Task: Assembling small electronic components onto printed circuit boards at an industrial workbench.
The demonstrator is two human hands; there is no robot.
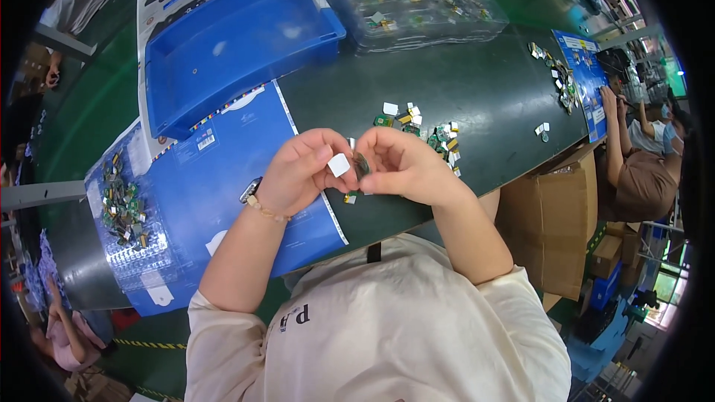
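Your left fingers (322,155) pinched on white square (338,165), right fingers (385,182) pinching dark part (363,167), circuit-board pile (444,136) just beyond, right.

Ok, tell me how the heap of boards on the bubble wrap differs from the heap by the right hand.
The left heap lies on clear bubble wrap; the near heap sits directly on the dark green table. The near heap shows more bright white pieces, while the left heap looks mostly green and dark. The near heap is just beyond the right hand; the left heap lies well away from it. Both are loose jumbles.
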